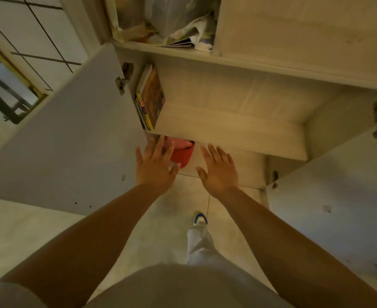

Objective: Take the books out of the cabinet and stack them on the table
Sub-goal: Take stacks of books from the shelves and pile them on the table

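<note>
A few books (150, 100) lean upright against the left inner wall of the open cabinet (227, 121), on its middle shelf; the outermost has an orange-brown cover and a yellow spine edge. Both my hands reach toward the cabinet just below that shelf's front edge. My left hand (155, 164) is spread flat with straight fingers, below the books. My right hand (218, 171) is likewise flat with fingers extended, a little to the right. Neither hand holds anything. The table is not in view.
A red container (183, 155) with something pink in it sits on the lower shelf between my hands. The upper shelf holds bags and papers (178, 30). Cabinet doors stand open at left (71, 141) and right (338, 196). My leg and shoe (200, 218) stand on the floor.
</note>
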